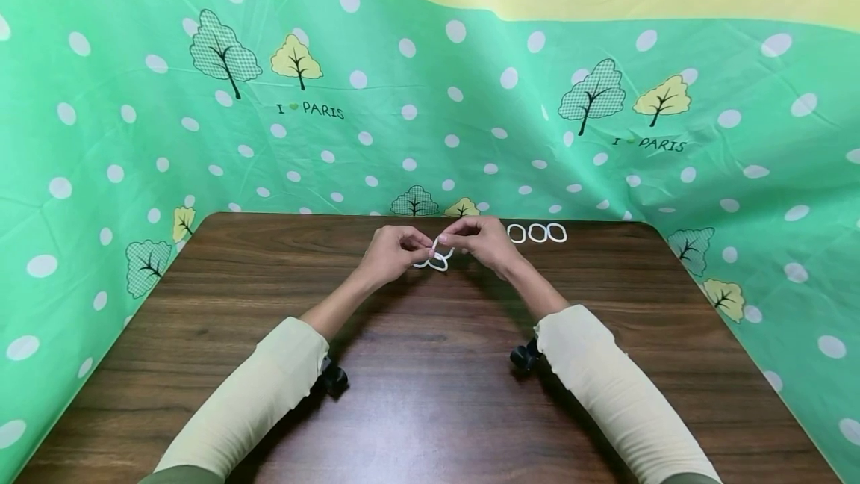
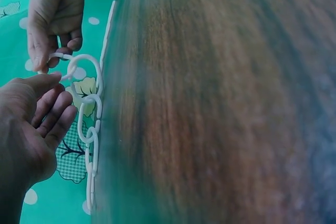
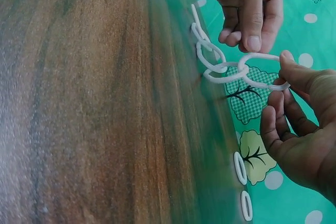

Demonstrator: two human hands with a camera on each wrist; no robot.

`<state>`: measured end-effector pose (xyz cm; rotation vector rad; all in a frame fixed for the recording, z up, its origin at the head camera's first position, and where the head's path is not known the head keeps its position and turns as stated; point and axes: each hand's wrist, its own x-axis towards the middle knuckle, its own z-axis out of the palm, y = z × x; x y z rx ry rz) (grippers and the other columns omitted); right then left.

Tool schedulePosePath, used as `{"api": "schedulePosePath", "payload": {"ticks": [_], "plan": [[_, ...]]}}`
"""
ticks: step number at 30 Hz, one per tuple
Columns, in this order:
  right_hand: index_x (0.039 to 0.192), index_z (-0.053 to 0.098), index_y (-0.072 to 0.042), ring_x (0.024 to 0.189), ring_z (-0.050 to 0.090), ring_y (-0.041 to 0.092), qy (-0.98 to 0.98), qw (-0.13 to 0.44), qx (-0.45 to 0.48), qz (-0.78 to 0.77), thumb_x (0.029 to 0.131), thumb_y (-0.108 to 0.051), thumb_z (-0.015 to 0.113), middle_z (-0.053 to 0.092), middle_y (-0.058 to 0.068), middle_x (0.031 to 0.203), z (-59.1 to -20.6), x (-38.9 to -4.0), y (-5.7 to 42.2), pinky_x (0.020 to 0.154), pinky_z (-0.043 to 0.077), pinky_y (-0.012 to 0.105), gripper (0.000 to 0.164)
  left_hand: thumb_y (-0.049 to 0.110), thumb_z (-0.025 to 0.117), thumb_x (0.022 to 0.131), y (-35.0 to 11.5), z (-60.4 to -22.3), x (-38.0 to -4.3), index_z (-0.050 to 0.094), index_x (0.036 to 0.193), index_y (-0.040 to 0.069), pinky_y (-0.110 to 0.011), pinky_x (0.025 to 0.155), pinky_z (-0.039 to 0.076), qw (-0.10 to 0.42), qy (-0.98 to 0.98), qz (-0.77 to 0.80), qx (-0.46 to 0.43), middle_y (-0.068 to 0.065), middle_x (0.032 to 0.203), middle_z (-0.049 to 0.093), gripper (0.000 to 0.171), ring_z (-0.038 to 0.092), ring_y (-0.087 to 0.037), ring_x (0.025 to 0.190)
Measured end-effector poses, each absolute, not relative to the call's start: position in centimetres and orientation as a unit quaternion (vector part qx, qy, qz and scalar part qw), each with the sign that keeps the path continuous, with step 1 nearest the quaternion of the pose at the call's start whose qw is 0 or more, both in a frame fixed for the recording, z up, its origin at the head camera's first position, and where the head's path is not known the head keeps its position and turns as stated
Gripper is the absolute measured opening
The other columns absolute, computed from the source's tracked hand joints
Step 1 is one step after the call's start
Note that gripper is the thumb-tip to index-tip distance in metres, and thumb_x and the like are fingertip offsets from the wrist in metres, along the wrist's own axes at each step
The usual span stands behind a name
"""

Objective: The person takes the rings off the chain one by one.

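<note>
Both hands meet over the far part of the table, around a white oval chain link (image 3: 260, 56). My right hand (image 1: 487, 245) pinches one end of that link between thumb and fingertips. Close beside it, my left hand (image 1: 396, 252) pinches at the same link with thumb and forefinger; the exact contact is partly hidden. From the link hangs a short white chain (image 2: 90, 124) of several joined links, its lower part lying on the table. The remaining fingers of the left hand (image 2: 39, 124) are loosely bent.
A few loose white links (image 1: 537, 233) lie in a row right of the right hand, by the far edge of the brown wooden table (image 1: 430, 364). A green dotted cloth (image 1: 416, 140) hangs behind and at both sides. Small black devices (image 1: 334, 379) sit under both sleeves.
</note>
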<state>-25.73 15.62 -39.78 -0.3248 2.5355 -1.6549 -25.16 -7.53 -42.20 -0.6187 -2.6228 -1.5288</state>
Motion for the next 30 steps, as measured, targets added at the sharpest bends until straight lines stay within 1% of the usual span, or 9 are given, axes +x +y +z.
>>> {"api": "schedulePosePath", "payload": {"ticks": [1,6,8,13,18,21,24,26,30], "plan": [[0.112,0.086,-0.006,0.102,0.072,0.044,0.832,0.046,-0.104,-0.543,0.1,-0.027,0.089,0.08,-0.001,0.103,-39.78,-25.78,15.67,0.094,0.062,0.057,0.024,0.014,0.089,0.098,-7.55,-42.24,-25.17,0.087,0.107,0.008,-0.025,0.076,0.058,0.021,-0.846,-0.494,-0.2,-0.008,0.098,0.087,0.011,0.077,-0.012,0.086],[0.115,0.085,-0.003,0.089,0.07,0.025,0.831,0.035,-0.098,-0.546,0.102,-0.025,0.087,0.08,-0.001,0.099,-39.69,-25.83,15.69,0.089,0.062,0.046,0.025,0.015,0.09,0.097,-7.61,-42.45,-25.13,0.086,0.102,0.007,-0.023,0.071,0.056,0.019,-0.84,-0.503,-0.2,-0.008,0.093,0.086,0.01,0.073,-0.009,0.079],[0.116,0.085,-0.001,0.086,0.07,0.021,0.827,0.032,-0.095,-0.553,0.102,-0.023,0.087,0.08,-0.001,0.098,-39.75,-25.85,15.68,0.086,0.062,0.041,0.025,0.015,0.091,0.097,-7.63,-42.5,-25.02,0.086,0.101,0.007,-0.023,0.07,0.055,0.02,-0.841,-0.504,-0.199,-0.008,0.091,0.085,0.011,0.073,-0.009,0.079],[0.119,0.082,0.003,0.083,0.072,0.021,0.808,0.035,-0.086,-0.581,0.104,-0.019,0.084,0.08,0.001,0.096,-40.16,-26.03,15.74,0.082,0.063,0.034,0.026,0.017,0.093,0.095,-7.6,-42.61,-24.91,0.086,0.098,0.007,-0.023,0.068,0.054,0.017,-0.841,-0.502,-0.201,-0.007,0.09,0.085,0.012,0.073,-0.009,0.077],[0.12,0.079,0.005,0.086,0.077,0.026,0.793,0.044,-0.078,-0.603,0.105,-0.018,0.083,0.082,0.005,0.098,-40.32,-26.06,15.66,0.082,0.066,0.035,0.027,0.018,0.095,0.092,-7.52,-42.62,-24.9,0.084,0.096,0.008,-0.023,0.066,0.054,0.012,-0.838,-0.506,-0.204,-0.006,0.09,0.085,0.015,0.072,-0.008,0.076],[0.12,0.078,0.004,0.09,0.08,0.027,0.787,0.051,-0.069,-0.611,0.104,-0.016,0.083,0.082,0.013,0.106,-40.31,-25.95,15.57,0.084,0.068,0.037,0.026,0.019,0.098,0.09,-7.5,-42.61,-24.87,0.084,0.096,0.008,-0.023,0.064,0.054,0.01,-0.835,-0.511,-0.205,-0.006,0.089,0.085,0.018,0.072,-0.008,0.076],[0.121,0.077,0.005,0.094,0.082,0.028,0.78,0.057,-0.06,-0.621,0.104,-0.014,0.082,0.081,0.019,0.112,-40.31,-25.87,15.5,0.085,0.069,0.036,0.025,0.02,0.1,0.087,-7.44,-42.62,-24.82,0.084,0.096,0.009,-0.024,0.062,0.054,0.006,-0.829,-0.519,-0.208,-0.005,0.088,0.084,0.021,0.073,-0.008,0.074],[0.122,0.075,0.006,0.095,0.083,0.028,0.773,0.06,-0.054,-0.629,0.105,-0.011,0.081,0.081,0.017,0.109,-40.36,-25.87,15.47,0.083,0.069,0.034,0.026,0.02,0.101,0.086,-7.39,-42.64,-24.8,0.084,0.096,0.01,-0.024,0.06,0.054,0.006,-0.827,-0.521,-0.209,-0.004,0.087,0.084,0.022,0.072,-0.009,0.073],[0.128,0.072,0.009,0.093,0.082,0.026,0.758,0.067,-0.042,-0.647,0.104,-0.006,0.08,0.079,0.004,0.097,-40.44,-25.83,15.33,0.079,0.068,0.029,0.029,0.02,0.102,0.085,-7.2,-42.64,-24.79,0.083,0.093,0.011,-0.025,0.058,0.055,0.009,-0.83,-0.516,-0.211,-0.003,0.084,0.083,0.022,0.071,-0.008,0.071]]}}
